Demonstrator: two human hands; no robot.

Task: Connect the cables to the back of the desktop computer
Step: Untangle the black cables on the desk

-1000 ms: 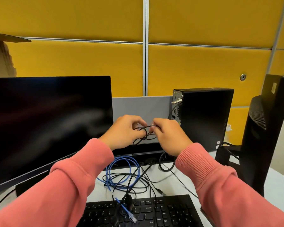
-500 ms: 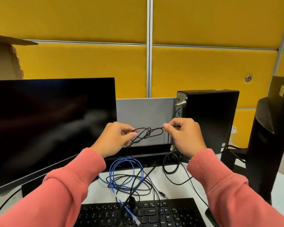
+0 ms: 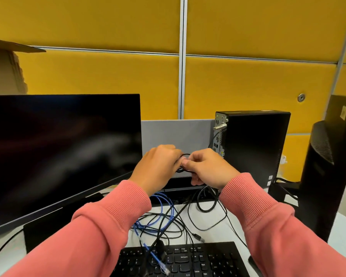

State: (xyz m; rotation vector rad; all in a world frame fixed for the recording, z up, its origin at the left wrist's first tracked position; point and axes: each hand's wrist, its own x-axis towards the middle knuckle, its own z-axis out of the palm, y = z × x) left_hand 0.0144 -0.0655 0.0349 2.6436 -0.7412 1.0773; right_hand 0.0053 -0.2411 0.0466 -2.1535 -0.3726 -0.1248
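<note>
Fingers of my left hand (image 3: 158, 166) and right hand (image 3: 208, 168) curl together, pinching black cable (image 3: 185, 155) bunched between them, just left of computer (image 3: 254, 144) back.

Left hand (image 3: 158, 166) and right hand (image 3: 208, 168) pinch black cable (image 3: 183, 162) beside desktop computer (image 3: 252, 144), above keyboard (image 3: 188, 258).

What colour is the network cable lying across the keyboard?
Blue, with a clear plug; the network cable shows in the head view, its end on the keyboard.
</note>
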